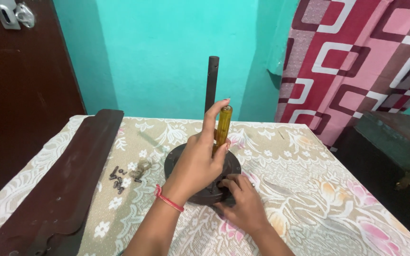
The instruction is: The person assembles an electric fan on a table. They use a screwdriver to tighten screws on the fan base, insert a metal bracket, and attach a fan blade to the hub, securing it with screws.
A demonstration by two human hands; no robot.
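Your left hand (200,161) is clamped round the yellow-handled screwdriver (222,127), standing it upright on the dark round motor housing (176,163) at mid-desk, while your right hand (243,201) presses fingers together on its near rim, steadying it.

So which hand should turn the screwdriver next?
Probably the left hand: it already grips the yellow-handled screwdriver upright over the dark round metal motor housing. The right hand rests lower on the housing's near edge, steadying it.
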